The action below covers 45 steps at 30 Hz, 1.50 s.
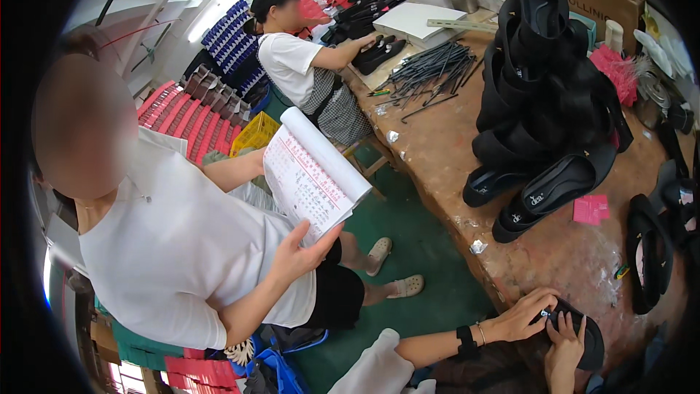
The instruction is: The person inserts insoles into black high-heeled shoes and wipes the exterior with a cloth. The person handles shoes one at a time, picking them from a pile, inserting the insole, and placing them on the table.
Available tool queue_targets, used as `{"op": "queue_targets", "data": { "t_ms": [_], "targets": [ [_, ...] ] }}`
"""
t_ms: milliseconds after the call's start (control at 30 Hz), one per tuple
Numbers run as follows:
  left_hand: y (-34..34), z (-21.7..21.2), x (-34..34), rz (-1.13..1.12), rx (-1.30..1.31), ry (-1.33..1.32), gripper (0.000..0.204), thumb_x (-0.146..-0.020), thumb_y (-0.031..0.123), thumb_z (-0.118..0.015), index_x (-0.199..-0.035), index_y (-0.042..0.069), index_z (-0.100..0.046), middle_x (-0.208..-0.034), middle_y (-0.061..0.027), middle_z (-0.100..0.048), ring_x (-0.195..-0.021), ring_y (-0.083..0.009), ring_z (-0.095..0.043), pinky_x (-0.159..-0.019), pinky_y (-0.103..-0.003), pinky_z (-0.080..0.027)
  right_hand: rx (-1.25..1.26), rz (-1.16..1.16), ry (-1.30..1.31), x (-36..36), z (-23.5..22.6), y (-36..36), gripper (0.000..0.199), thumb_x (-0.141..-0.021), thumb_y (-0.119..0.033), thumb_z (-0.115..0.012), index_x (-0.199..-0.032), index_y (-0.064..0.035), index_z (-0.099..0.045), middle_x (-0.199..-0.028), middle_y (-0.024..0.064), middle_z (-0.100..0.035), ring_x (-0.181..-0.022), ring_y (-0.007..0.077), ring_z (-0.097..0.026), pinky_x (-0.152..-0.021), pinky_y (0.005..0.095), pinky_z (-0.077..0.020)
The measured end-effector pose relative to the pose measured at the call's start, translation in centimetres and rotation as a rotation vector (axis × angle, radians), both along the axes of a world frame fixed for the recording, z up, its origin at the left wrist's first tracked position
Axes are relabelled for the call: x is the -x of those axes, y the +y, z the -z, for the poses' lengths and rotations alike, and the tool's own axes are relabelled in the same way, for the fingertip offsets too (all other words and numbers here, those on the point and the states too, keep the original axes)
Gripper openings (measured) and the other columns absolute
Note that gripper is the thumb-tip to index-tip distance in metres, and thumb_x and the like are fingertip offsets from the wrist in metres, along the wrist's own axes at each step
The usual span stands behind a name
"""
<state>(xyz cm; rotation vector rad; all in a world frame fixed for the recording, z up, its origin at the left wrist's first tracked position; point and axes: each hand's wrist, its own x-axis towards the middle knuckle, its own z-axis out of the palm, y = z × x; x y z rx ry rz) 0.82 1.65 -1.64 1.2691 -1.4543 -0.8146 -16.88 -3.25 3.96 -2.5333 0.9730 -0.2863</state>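
Observation:
At the lower right, a black shoe (592,343) lies at the table's near edge, between my two hands. My left hand (521,319), with a black band and a bracelet at its wrist, has its fingers bent and pinched at the shoe's opening, near a small pale mark. Over the shoe's upper, my right hand (565,346) grips with its fingers pressed on the black material. Whether something small is between my fingertips, I cannot make out. A black flat shoe (647,259) rests on the table just beyond.
A tall pile of black shoes (539,95) stands on the brown worktable (445,153), with pink paper slips (590,209) beside it. Dark thin rods (434,73) lie farther back. A person (197,241) holding a notepad (310,175) stands at left; another (292,58) handles shoes behind.

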Motion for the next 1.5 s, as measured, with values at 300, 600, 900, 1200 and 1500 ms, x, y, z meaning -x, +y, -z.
{"op": "queue_targets", "data": {
  "t_ms": [300, 600, 900, 1200, 1500],
  "targets": [
    [3.1, -2.8, 7.7, -0.008, -0.178, -0.401, 0.062, -0.076, 0.004, -0.072, -0.128, -0.013, -0.042, -0.158, -0.0289, -0.003, -0.101, -0.0387, -0.051, -0.095, -0.048, -0.043, 0.582, 0.63, 0.067, 6.2, 2.7, -7.1, 0.052, -0.09, -0.008, -0.061, -0.14, -0.003, -0.049, -0.147, 0.0168, -0.046, -0.133, 0.0333, -0.047, -0.116, 0.0482, -0.0248],
    [4.4, -4.4, 12.4, -0.174, 0.33, -1.106, 0.043, -0.085, 0.02, -0.047, -0.118, -0.004, -0.062, -0.12, -0.0211, -0.062, -0.075, -0.0238, -0.047, -0.065, -0.035, -0.037, 0.157, 0.194, -0.342, 7.0, -1.3, -4.6, 0.02, -0.066, 0.009, -0.058, -0.085, 0.0041, -0.056, -0.104, 0.0211, -0.062, -0.108, 0.035, -0.06, -0.107, 0.041, -0.0368],
    [3.0, -2.3, 12.8, 0.291, 0.07, -0.732, 0.018, -0.083, 0.02, -0.05, -0.073, 0.007, -0.057, -0.073, -0.01, -0.052, -0.071, -0.0267, -0.046, -0.074, -0.04, -0.035, 0.3, 0.257, -0.022, 5.2, 3.8, -2.1, 0.019, -0.074, 0.009, -0.05, -0.089, 0.0099, -0.06, -0.108, 0.0287, -0.062, -0.115, 0.0378, -0.058, -0.121, 0.0466, -0.0219],
    [2.3, -3.0, 11.9, 0.056, 0.333, -0.646, 0.024, -0.085, 0.025, -0.052, -0.066, 0.011, -0.057, -0.067, -0.0096, -0.054, -0.067, -0.025, -0.049, -0.071, -0.041, -0.036, 0.236, 0.271, 0.186, 6.0, 4.5, -3.7, 0.051, -0.086, 0.005, -0.043, -0.134, 0.018, -0.04, -0.141, 0.0346, -0.043, -0.139, 0.0472, -0.031, -0.119, 0.0489, -0.0224],
    [1.8, -3.8, 11.6, 0.073, 0.213, -0.649, 0.023, -0.08, 0.023, -0.054, -0.062, 0.011, -0.063, -0.066, -0.0096, -0.06, -0.067, -0.0252, -0.054, -0.069, -0.04, -0.036, 0.155, 0.332, 0.379, 6.5, 5.6, -6.7, 0.053, -0.087, 0.0, -0.041, -0.138, 0.016, -0.038, -0.142, 0.0329, -0.042, -0.137, 0.0423, -0.037, -0.122, 0.0479, -0.0175]
  ]
}}
